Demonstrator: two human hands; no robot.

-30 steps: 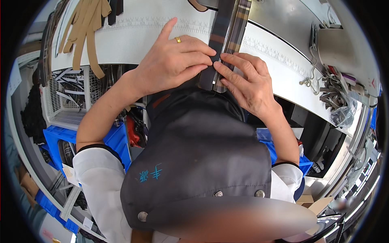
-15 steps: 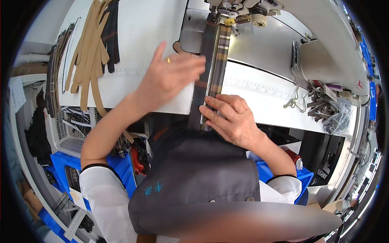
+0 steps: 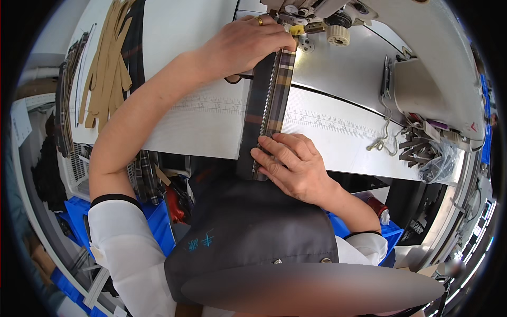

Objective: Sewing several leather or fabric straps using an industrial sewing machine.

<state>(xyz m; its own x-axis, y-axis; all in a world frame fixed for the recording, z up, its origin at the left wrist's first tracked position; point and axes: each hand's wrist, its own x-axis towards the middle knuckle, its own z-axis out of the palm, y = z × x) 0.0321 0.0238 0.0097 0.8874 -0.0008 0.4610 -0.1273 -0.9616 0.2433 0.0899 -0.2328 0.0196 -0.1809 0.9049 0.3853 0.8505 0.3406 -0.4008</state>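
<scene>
A long dark zipper strip point(image 3: 256, 100) lies lengthwise over the table, its metal teeth running down it, with plaid fabric point(image 3: 285, 68) along its right side. At the far end, my left hand point(image 3: 244, 45) is closed on the strip right beside the sewing machine's needle area point(image 3: 289, 26); the fingertips partly cover the fabric there. Toward the table's front edge, my right hand point(image 3: 296, 166) has its bent fingers pressed on the strip's near end, beside the zipper teeth. The needle and the part under the presser foot cannot be made out.
Tan strips point(image 3: 103, 74) and dark strips hang over the table at the left. On the right lie metal hooks point(image 3: 385, 138), bundled dark strips point(image 3: 417, 142) and a clear plastic bag point(image 3: 441, 161). Blue bins point(image 3: 158, 227) stand below the table. The machine arm point(image 3: 438, 47) spans the upper right.
My left hand has moved from above the table, fingers spread, forward to the strip beside the needle area. My right hand stays on the strip's near end, shifted slightly nearer.
</scene>
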